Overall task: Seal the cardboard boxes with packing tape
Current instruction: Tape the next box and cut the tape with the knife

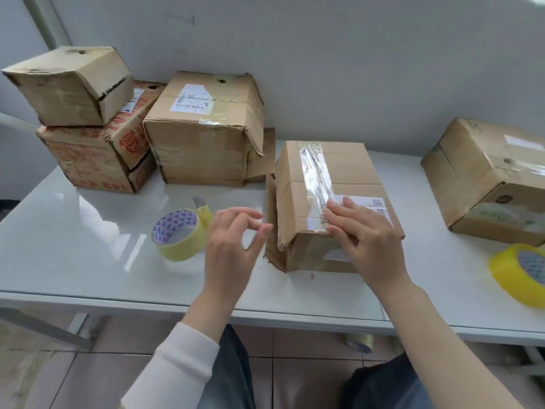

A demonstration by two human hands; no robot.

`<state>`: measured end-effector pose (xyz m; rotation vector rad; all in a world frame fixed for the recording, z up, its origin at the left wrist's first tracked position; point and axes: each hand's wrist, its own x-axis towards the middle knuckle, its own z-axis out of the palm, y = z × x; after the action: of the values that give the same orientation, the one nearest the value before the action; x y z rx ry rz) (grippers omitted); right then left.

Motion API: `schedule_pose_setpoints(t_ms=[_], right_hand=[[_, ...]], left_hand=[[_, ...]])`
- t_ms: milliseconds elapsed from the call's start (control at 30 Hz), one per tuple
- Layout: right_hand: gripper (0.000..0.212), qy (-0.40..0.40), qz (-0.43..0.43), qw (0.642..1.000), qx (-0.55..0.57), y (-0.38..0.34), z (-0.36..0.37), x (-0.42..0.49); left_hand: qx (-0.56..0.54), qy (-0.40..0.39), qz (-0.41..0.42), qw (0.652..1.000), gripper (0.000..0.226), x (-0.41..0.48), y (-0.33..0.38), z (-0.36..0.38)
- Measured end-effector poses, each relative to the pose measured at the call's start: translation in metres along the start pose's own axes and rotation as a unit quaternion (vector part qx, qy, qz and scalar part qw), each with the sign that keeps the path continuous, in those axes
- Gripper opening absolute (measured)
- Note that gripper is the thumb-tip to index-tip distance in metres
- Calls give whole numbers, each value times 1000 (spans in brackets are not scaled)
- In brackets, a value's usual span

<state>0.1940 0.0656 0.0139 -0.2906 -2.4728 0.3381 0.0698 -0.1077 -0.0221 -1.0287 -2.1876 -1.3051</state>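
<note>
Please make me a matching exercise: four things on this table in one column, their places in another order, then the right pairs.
Things
1. small plain cardboard box
2. pale yellow tape roll
3. bright yellow tape roll
4. clear-taped brown cardboard box

Places
A. at the white table right edge
B. touched by the right hand
C. stacked on the red-printed cardboard box
D. beside the left hand

Pairs: 1-C; 2-D; 3-A; 4-B
</note>
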Motion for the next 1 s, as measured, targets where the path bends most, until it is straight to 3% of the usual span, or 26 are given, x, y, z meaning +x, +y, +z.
schedule_pose_setpoints(t_ms=[200, 267, 367, 433, 600, 700, 867, 1000], right_hand=[[60, -118, -79, 986, -84, 16, -8, -7], [50, -86, -36, 995, -28, 13, -11, -5], [44, -10, 72, 997, -12, 8, -11, 8], [56, -49, 132, 988, -58, 9, -7, 21], [90, -196, 183, 953, -141, 15, 13, 43], [88, -227, 192, 942, -159, 18, 20, 42], [88, -242, 215, 937, -133, 21, 21, 45], [69, -231, 210, 938, -148, 19, 23, 44]], left_hand=[[-12, -20, 70, 997, 30, 47, 32, 29], [-17, -68, 39, 997, 20, 76, 28, 43], [-19, -188, -31, 982, 30, 130, 19, 71], [2, -242, -52, 969, 44, 160, 15, 91], [15, -324, -160, 932, 67, 182, -11, 121], [-98, -312, -223, 918, 58, 177, -23, 127], [-170, -261, -255, 915, 36, 173, -24, 136], [-144, -250, -248, 925, 32, 173, -21, 137]])
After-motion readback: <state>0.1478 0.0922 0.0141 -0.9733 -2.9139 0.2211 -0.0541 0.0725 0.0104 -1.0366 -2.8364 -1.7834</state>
